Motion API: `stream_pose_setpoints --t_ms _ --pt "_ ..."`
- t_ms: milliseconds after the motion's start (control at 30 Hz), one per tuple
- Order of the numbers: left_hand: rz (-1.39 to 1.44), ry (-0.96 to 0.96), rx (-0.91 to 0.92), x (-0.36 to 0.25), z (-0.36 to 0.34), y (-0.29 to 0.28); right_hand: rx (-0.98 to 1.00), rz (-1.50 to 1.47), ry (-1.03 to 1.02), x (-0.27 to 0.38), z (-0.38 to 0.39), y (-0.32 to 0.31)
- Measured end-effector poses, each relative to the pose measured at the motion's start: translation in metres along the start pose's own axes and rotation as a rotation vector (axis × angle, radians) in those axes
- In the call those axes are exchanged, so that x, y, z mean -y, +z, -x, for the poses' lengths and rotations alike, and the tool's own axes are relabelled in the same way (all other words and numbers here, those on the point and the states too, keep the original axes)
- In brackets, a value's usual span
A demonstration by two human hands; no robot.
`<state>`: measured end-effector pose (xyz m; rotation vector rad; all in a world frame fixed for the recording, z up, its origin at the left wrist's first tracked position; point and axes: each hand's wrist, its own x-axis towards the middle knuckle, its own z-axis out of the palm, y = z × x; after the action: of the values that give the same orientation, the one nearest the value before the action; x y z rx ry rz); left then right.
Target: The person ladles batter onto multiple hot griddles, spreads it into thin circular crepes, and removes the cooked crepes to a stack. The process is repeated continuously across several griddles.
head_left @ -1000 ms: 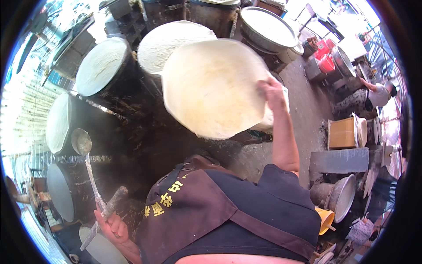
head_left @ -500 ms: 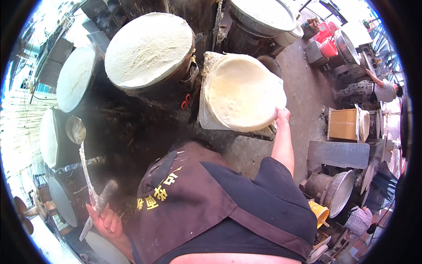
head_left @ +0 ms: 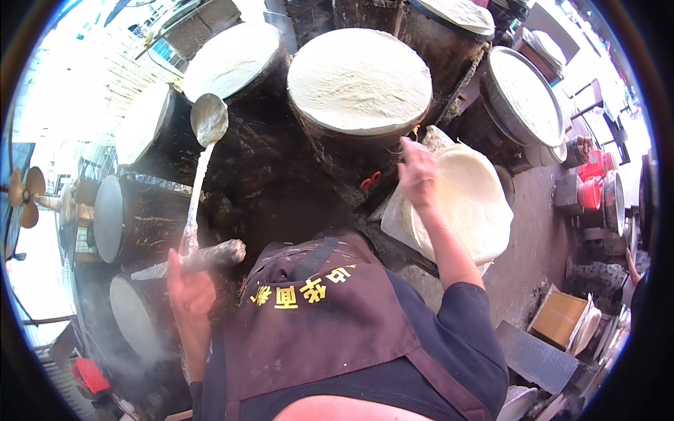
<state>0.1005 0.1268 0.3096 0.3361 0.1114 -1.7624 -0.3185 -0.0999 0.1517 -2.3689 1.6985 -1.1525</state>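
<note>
My left hand (head_left: pixel 189 291) is closed around a ladle (head_left: pixel 195 193) and a thick batter-caked stick (head_left: pixel 225 254), held together. The ladle's bowl (head_left: pixel 210 119) points up and away, smeared with pale batter. My right hand (head_left: pixel 419 175) is raised with fingers stretched out and nothing visible in it, slightly blurred. It hovers by the left rim of a wide basin (head_left: pixel 484 203) coated with creamy batter, which rests on a crusted stand. Ahead, a dark drum has a round top (head_left: pixel 359 81) spread with a pale, textured layer.
More dark drums with pale round tops curve around my left, such as one top (head_left: pixel 235 59) and another (head_left: pixel 137 319) near rising steam. Red handles (head_left: pixel 370 181) show on the middle drum's side. At right stand a batter-filled tub (head_left: pixel 526 95), red buckets (head_left: pixel 591 189) and a wooden box (head_left: pixel 559 316).
My right hand has let go of the basin's right rim and moved to its left side. My left hand has raised the ladle and stick. The view has turned left.
</note>
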Motion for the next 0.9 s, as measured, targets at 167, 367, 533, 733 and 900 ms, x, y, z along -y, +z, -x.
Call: stream_pose_setpoints --t_ms 167,367,533,733,900 --pt "-0.016 0.136 -0.024 -0.004 0.037 0.022 0.106 0.061 -0.280 0.063 -0.050 0.063" --pt "0.036 0.026 0.112 -0.015 0.054 -0.010 0.030 0.206 -0.393 0.047 -0.092 0.097" --pt "0.022 -0.060 0.100 -0.027 0.055 -0.021 0.052 0.204 -0.367 0.041 -0.132 0.075" --pt "0.017 0.018 0.017 -0.029 0.052 -0.031 0.023 0.185 -0.340 0.044 -0.124 0.082" --pt "0.089 0.015 -0.059 -0.022 0.043 -0.021 0.166 0.179 -0.295 0.056 -0.138 0.086"
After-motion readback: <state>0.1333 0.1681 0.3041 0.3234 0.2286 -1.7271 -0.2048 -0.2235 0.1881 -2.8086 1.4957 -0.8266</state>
